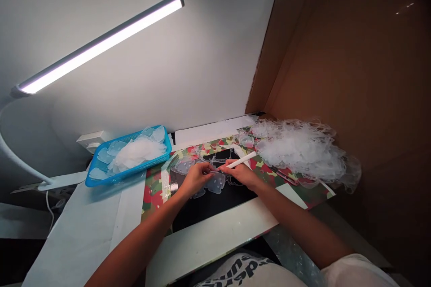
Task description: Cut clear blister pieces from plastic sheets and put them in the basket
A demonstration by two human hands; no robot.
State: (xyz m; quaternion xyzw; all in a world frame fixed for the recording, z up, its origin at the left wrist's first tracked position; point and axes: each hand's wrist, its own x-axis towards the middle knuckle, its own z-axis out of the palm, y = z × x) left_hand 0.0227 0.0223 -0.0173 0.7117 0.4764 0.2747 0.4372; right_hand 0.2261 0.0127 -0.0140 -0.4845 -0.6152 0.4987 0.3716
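Observation:
My left hand (197, 177) pinches the edge of a clear plastic cut-out piece (215, 183) that lies over a black mat (215, 199). My right hand (240, 173) is closed round a thin white stick tool (240, 160), whose tip points down at the same piece. Both hands meet above the mat, fingers curled. More clear cut-out pieces (184, 165) lie on the mat beside my left hand.
A blue tray (101, 179) heaped with clear pieces stands at the left. A pile of thin clear plastic scrap (303, 150) lies at the right, against a tall cardboard wall (336, 54). A lit bar lamp (101, 42) hangs overhead. A patterned board (153, 186) underlies the mat.

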